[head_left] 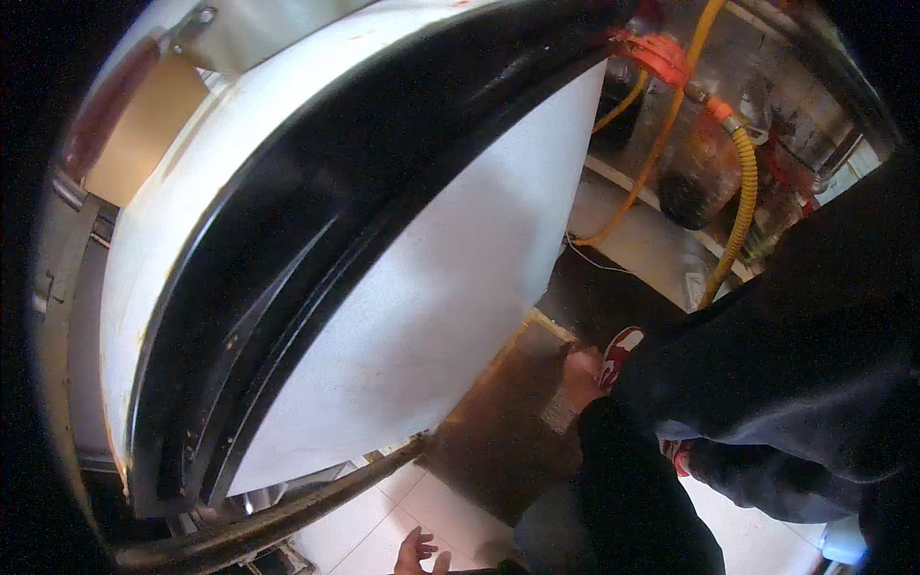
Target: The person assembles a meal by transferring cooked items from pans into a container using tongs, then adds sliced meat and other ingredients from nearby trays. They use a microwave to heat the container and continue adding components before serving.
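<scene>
A large white panel with a thick black edge fills the left and middle. My left hand is low in the picture, over pale floor tiles. Its fingers are apart and nothing shows in them. Farther right, my right hand reaches forward from a dark sleeve, over a brown floor surface and beside a red and white shoe. Its fingers look curled in. What they hold, if anything, is too blurred to make out. Neither hand visibly touches the panel.
Yellow corrugated hose and an orange-red fitting stand at the upper right. Dark clothing fills the right side; I cannot tell whose it is. A worn bar crosses below the panel. A tan box-like object sits upper left.
</scene>
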`<state>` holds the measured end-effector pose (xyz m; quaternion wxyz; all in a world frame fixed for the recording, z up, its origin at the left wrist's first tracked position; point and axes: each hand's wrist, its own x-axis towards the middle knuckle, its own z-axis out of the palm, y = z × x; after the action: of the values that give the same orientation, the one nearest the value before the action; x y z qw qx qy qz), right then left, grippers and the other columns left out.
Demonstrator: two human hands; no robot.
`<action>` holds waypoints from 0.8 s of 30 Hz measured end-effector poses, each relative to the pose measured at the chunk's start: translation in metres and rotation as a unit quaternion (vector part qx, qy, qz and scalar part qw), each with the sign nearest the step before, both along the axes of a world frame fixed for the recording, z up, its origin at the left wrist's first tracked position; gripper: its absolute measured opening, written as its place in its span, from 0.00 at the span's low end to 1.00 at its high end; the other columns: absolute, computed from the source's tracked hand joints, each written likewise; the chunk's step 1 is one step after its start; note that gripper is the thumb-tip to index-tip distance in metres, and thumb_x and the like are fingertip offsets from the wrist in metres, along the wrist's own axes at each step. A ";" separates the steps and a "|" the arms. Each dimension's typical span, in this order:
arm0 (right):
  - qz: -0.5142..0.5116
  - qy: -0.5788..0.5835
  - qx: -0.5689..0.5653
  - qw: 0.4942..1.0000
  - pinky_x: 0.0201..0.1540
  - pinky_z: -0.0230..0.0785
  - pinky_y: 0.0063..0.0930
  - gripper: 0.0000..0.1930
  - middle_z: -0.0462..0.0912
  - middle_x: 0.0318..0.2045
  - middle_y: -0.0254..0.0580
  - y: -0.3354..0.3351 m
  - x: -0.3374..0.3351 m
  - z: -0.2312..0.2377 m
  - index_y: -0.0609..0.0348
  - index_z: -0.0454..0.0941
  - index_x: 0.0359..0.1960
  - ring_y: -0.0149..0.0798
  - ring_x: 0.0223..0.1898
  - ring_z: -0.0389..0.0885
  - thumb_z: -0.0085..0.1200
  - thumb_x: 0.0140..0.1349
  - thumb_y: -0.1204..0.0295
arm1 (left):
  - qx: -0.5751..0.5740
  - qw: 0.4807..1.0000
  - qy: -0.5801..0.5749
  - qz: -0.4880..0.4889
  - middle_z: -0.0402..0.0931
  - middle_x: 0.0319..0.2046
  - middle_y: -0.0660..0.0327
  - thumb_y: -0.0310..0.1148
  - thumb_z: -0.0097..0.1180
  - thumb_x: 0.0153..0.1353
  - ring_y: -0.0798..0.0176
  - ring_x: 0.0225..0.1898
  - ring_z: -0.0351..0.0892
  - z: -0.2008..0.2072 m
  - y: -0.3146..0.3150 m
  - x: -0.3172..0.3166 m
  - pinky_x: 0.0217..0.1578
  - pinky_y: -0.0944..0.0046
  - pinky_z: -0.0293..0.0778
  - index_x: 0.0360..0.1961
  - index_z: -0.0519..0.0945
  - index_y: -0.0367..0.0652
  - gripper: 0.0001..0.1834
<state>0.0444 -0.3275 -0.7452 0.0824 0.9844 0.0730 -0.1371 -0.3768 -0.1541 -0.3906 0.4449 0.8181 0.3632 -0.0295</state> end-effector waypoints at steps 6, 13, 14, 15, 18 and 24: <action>0.004 0.096 0.135 0.986 0.46 0.81 0.47 0.15 0.87 0.43 0.50 0.009 -0.003 0.061 0.60 0.82 0.48 0.49 0.48 0.87 0.60 0.60 0.69 | 0.032 0.997 -0.037 -0.058 0.78 0.54 0.49 0.30 0.60 0.69 0.56 0.43 0.82 0.005 -0.002 -0.004 0.43 0.57 0.80 0.68 0.66 0.38 0.29; -0.211 0.443 0.755 0.434 0.46 0.79 0.31 0.18 0.82 0.46 0.42 -0.008 -0.137 0.362 0.55 0.75 0.54 0.38 0.45 0.84 0.59 0.64 0.81 | -0.080 0.995 0.006 -0.052 0.79 0.53 0.47 0.39 0.66 0.61 0.47 0.46 0.84 0.139 -0.024 0.016 0.48 0.54 0.80 0.64 0.71 0.38 0.33; -0.190 0.449 0.777 0.399 0.48 0.79 0.32 0.19 0.82 0.48 0.43 -0.017 -0.158 0.418 0.56 0.75 0.56 0.39 0.48 0.83 0.59 0.63 0.81 | -0.137 0.990 -0.020 -0.017 0.80 0.52 0.48 0.39 0.66 0.62 0.48 0.46 0.84 0.171 -0.030 0.016 0.48 0.54 0.80 0.64 0.71 0.39 0.32; -0.170 0.456 0.795 0.362 0.50 0.78 0.33 0.21 0.82 0.50 0.43 -0.025 -0.179 0.474 0.56 0.74 0.57 0.40 0.50 0.83 0.59 0.63 0.82 | -0.131 0.991 -0.022 -0.018 0.81 0.51 0.50 0.37 0.66 0.62 0.54 0.46 0.85 0.200 -0.035 0.020 0.48 0.57 0.80 0.65 0.71 0.38 0.31; -0.102 0.426 0.825 0.356 0.59 0.73 0.37 0.22 0.79 0.56 0.47 -0.040 -0.239 0.626 0.59 0.72 0.59 0.41 0.57 0.79 0.56 0.63 0.84 | -0.427 0.882 -0.185 0.073 0.76 0.56 0.52 0.24 0.62 0.65 0.59 0.51 0.81 0.305 -0.057 0.015 0.51 0.62 0.79 0.65 0.69 0.38 0.28; -0.037 0.386 0.842 0.374 0.64 0.69 0.39 0.21 0.78 0.57 0.51 -0.072 -0.326 0.851 0.61 0.72 0.57 0.42 0.59 0.77 0.55 0.62 0.87 | -0.508 0.820 -0.261 0.039 0.79 0.49 0.55 0.23 0.61 0.65 0.59 0.48 0.82 0.504 -0.092 -0.026 0.53 0.56 0.80 0.57 0.73 0.35 0.20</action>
<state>-0.2814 -0.3996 0.1060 -0.8314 0.3878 0.1385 -0.3731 -0.4028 -0.2466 0.1134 0.8765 0.4381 0.1981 0.0218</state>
